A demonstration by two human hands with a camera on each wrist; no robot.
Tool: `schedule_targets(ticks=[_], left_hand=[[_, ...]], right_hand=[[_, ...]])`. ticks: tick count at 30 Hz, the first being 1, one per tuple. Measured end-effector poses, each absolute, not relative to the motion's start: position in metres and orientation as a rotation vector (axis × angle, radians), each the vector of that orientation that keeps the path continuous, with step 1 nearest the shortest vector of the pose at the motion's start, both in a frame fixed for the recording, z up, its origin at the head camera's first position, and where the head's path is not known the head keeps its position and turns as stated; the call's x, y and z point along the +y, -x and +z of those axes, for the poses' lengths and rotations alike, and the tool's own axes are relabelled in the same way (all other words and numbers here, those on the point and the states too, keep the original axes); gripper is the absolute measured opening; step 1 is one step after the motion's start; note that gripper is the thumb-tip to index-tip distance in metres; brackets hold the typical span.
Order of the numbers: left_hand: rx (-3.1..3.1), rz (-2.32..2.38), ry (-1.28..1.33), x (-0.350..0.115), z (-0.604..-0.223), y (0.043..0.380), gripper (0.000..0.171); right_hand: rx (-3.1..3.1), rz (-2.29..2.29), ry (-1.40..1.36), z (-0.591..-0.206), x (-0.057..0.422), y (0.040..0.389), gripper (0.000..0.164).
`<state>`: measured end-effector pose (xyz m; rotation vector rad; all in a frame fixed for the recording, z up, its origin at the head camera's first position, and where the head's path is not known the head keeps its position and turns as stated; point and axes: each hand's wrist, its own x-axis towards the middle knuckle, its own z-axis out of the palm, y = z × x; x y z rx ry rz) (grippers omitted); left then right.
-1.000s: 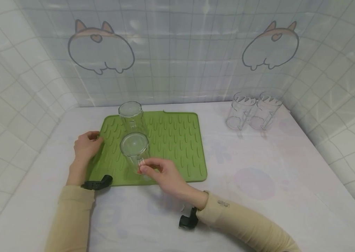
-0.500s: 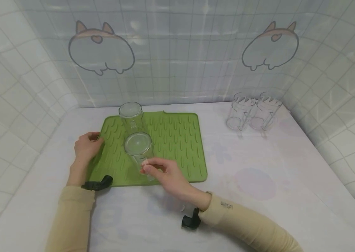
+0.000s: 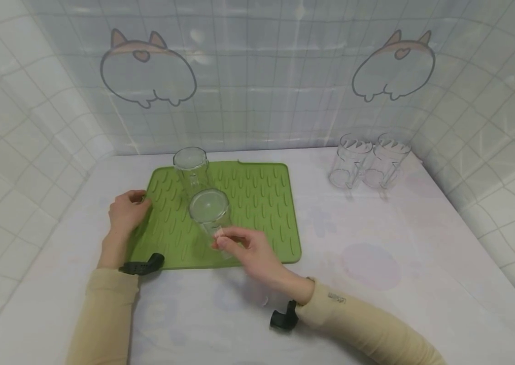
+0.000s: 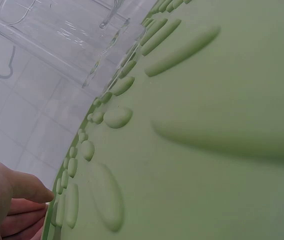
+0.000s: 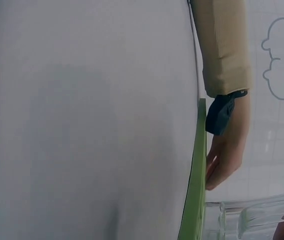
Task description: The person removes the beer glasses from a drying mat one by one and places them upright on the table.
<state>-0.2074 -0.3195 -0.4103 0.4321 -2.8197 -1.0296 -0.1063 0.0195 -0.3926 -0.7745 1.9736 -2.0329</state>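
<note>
Nearest the person on the green ridged mat (image 3: 266,213), a clear glass mug (image 3: 209,207) appears bottom-up. My right hand (image 3: 252,251) pinches its handle between thumb and fingers. Whether its rim touches the mat I cannot tell. Just behind it, another glass mug (image 3: 191,161) stands on the mat, partly overlapped in the head view. My left hand (image 3: 127,210) holds the mat's left edge, thumb on top and fingers curled beside it. The right wrist view catches the held mug (image 5: 262,216) low at the right, with the left hand (image 5: 227,157) above it.
Two more glass mugs (image 3: 350,159) stand side by side at the table's back right. White tiled-pattern sheeting (image 3: 275,86) with cartoon drawings rises behind and at both sides. The white table (image 3: 376,314) extends right of the mat.
My right hand has moved the front mug to the right and slightly back over the mat. The left hand and the other mugs have kept their places.
</note>
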Motion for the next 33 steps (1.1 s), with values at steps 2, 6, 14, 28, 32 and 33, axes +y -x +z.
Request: schedule_targets(ticks=[2, 6, 14, 28, 32, 33], left_hand=[[-2.819, -1.027, -0.433, -0.319, -0.410, 0.208, 0.051], [-2.815, -1.027, -0.437, -0.320, -0.410, 0.207, 0.051], [-2.818, -1.025, -0.440, -0.321, -0.410, 0.206, 0.052], [-2.817, -1.015, -0.401, -0.319, -0.409, 0.206, 0.050], [-2.823, -1.015, -0.395, -0.318, -0.408, 0.205, 0.051], [-2.825, -1.016, -0.393, -0.317, -0.407, 0.205, 0.051]], right_hand=[[1.985, -2.037, 0.778, -0.392, 0.022, 0.107, 0.025], [2.010, -2.041, 0.748, -0.391, 0.029, 0.109, 0.025], [2.044, -2.070, 0.701, -0.391, 0.040, 0.110, 0.022], [2.106, -2.091, 0.632, -0.392, 0.056, 0.109, 0.021], [2.082, -2.122, 0.589, -0.391, 0.061, 0.109, 0.021], [2.076, -2.125, 0.574, -0.390, 0.062, 0.108, 0.022]])
